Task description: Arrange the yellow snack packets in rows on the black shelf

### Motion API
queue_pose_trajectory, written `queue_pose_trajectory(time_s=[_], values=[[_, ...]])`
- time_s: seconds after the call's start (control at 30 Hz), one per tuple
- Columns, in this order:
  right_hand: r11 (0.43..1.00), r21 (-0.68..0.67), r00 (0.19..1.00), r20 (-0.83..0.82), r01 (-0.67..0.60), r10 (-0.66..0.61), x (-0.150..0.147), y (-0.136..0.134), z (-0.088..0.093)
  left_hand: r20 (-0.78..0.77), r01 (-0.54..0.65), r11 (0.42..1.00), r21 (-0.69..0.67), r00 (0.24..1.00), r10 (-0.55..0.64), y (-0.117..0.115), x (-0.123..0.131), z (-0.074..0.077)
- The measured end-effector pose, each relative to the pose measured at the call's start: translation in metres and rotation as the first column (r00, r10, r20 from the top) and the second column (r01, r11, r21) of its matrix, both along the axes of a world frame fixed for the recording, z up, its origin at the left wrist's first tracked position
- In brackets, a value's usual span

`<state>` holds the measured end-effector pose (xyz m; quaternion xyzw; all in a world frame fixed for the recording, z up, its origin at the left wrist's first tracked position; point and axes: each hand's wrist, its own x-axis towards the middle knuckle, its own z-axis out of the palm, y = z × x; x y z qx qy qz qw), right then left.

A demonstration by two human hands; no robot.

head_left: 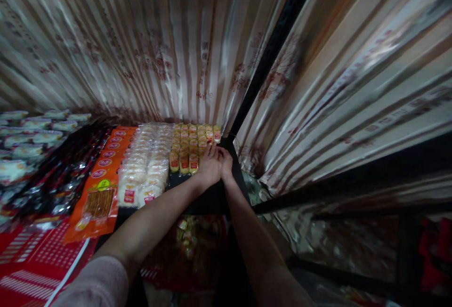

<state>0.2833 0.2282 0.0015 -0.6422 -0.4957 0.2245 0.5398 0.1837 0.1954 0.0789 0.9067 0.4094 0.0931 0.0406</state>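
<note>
The left hand [209, 168] and right hand [226, 162] are placed close together at the right end of the yellow packs [183, 160], with fingers extended toward the rows; whether anything is held by either hand cannot be told. The yellow packs are stood in rows on the black shelf [208, 201], near its right end. Red labels are borne on their fronts; the lettering is too small to be read.

To their left, white packs [143, 170] are laid in two overlapping rows, with red labels on the nearest ones; pale marks are seen there but cannot be read. Beside these, orange bags [112, 165] are overlapped in a row, marked with repeated round emblems; on the front bag a yellow-green oval is printed above a window through which brown strips are seen. Dark glossy packs [61, 175] are placed further left.

Behind, the pleated sheeting [176, 52] is printed with dark red drawings and columns of characters, not legible. A red basket [35, 260] is seen at lower left.
</note>
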Motion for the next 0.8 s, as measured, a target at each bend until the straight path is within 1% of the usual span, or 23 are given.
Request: queue_pose_trajectory(time_s=[0.1, 0.2, 0.3, 0.37, 0.43, 0.5, 0.53, 0.57, 0.6, 0.63, 0.67, 0.7, 0.73, 0.8], values=[[0.998, -0.052, 1.000, 0.010, -0.022, 0.023, -0.003, -0.020, 0.005, 0.009, 0.030, 0.999, -0.024, 1.000, -0.030, -0.016, -0.007, 0.000], [0.998, -0.064, 1.000, 0.006, -0.029, 0.029, -0.008, -0.042, 0.009, 0.040, 0.060, 0.998, -0.037, 0.997, -0.059, -0.034, -0.016, -0.002], [0.998, -0.063, 0.999, -0.043, -0.024, 0.021, -0.015, -0.069, 0.013, 0.109, 0.104, 0.994, -0.040, 0.989, -0.099, -0.056, -0.026, -0.008], [0.997, -0.065, 0.998, -0.054, -0.046, 0.043, -0.021, -0.092, 0.015, 0.180, 0.126, 0.991, -0.035, 0.977, -0.118, -0.076, -0.036, -0.015], [0.990, -0.082, 0.994, 0.000, -0.111, 0.112, -0.028, -0.118, 0.017, 0.262, 0.138, 0.990, -0.033, 0.957, -0.125, -0.100, -0.050, -0.024], [0.965, -0.149, 0.965, 0.114, -0.217, 0.235, -0.035, -0.145, 0.018, 0.334, 0.165, 0.985, -0.052, 0.932, -0.139, -0.127, -0.066, -0.037], [0.938, -0.213, 0.934, 0.174, -0.273, 0.311, -0.038, -0.158, 0.017, 0.364, 0.169, 0.982, -0.082, 0.923, -0.128, -0.140, -0.075, -0.045], [0.899, -0.279, 0.887, 0.225, -0.338, 0.404, -0.041, -0.170, 0.015, 0.385, 0.167, 0.978, -0.127, 0.917, -0.106, -0.153, -0.082, -0.054], [0.834, -0.370, 0.816, 0.261, -0.410, 0.516, -0.045, -0.181, 0.012, 0.400, 0.163, 0.971, -0.176, 0.913, -0.081, -0.165, -0.089, -0.064], [0.765, -0.465, 0.744, 0.283, -0.446, 0.606, -0.048, -0.191, 0.007, 0.413, 0.160, 0.960, -0.230, 0.909, -0.052, -0.176, -0.095, -0.075], [0.695, -0.561, 0.672, 0.300, -0.450, 0.677, -0.051, -0.198, 0.002, 0.424, 0.155, 0.943, -0.293, 0.905, -0.017, -0.185, -0.099, -0.086], [0.633, -0.658, 0.604, 0.326, -0.407, 0.727, -0.054, -0.204, -0.004, 0.431, 0.148, 0.918, -0.368, 0.902, 0.028, -0.193, -0.101, -0.097], [0.583, -0.739, 0.547, 0.349, -0.339, 0.761, -0.056, -0.208, -0.011, 0.440, 0.117, 0.889, -0.443, 0.892, 0.102, -0.199, -0.102, -0.108], [0.512, -0.830, 0.473, 0.369, -0.219, 0.800, -0.061, -0.213, -0.022, 0.412, 0.020, 0.810, -0.586, 0.868, 0.277, -0.209, -0.101, -0.126]])
